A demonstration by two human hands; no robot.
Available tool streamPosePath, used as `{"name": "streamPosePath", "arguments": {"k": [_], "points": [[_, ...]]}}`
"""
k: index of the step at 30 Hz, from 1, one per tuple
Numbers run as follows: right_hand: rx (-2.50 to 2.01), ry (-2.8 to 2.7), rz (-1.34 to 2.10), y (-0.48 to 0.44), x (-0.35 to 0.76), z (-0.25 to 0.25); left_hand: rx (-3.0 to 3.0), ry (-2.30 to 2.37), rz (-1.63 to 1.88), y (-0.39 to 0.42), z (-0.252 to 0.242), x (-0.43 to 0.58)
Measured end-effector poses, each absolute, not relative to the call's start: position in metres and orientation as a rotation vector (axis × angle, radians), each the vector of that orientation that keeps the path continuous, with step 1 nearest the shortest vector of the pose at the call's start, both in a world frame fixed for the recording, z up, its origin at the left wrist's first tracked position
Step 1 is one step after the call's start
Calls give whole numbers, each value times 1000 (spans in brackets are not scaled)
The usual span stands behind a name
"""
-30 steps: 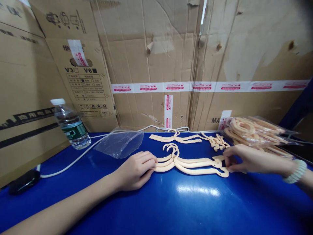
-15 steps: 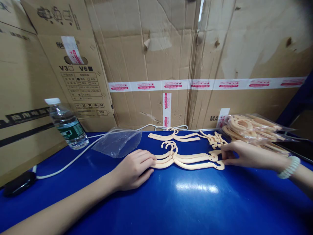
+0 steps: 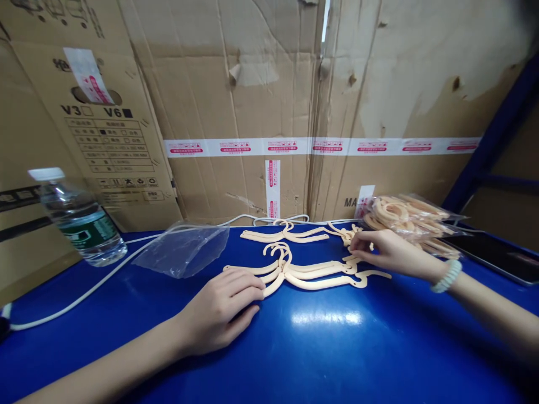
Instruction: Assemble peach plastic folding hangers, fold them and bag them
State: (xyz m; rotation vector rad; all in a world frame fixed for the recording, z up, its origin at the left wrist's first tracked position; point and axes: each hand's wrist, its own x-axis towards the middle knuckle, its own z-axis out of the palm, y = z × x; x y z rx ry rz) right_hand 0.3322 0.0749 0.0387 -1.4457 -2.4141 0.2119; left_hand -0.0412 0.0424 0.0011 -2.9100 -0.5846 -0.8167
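Observation:
Several beige plastic clothes hangers lie on the blue table, grouped in a front set (image 3: 315,282) with their hooks close together. My left hand (image 3: 227,306) is closed over the left arm of the frontmost hanger, fingers curled on it. A small beige hook piece (image 3: 373,275) sits at that hanger's right end, its thin tail pointing right. Beyond it, my right hand (image 3: 381,251) has its fingertips pinched at a pile of small beige hook pieces (image 3: 343,231); what is between them is hidden. Another pair of hangers (image 3: 286,234) lies behind the front set.
A clear plastic bag (image 3: 181,249) and a water bottle (image 3: 86,224) are at left, with a white cable (image 3: 80,300) running past. Bagged hangers (image 3: 408,216) and a dark phone-like slab (image 3: 501,255) are at right. Cardboard (image 3: 236,185) walls the back.
My right hand has let go of the hook piece at the front hanger's end and moved back to the small pile. The left hand stays on the hanger. The view has shifted right.

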Motion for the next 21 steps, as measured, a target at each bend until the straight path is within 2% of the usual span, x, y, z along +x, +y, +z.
{"name": "streamPosePath", "arguments": {"k": [15,21], "points": [[-1438,-2450,-54,138,288,26,-2891,-548,-891,43,1,-42],[-1427,-2397,-83,136,288,41,-2852,-531,-948,43,-2,-44]]}}
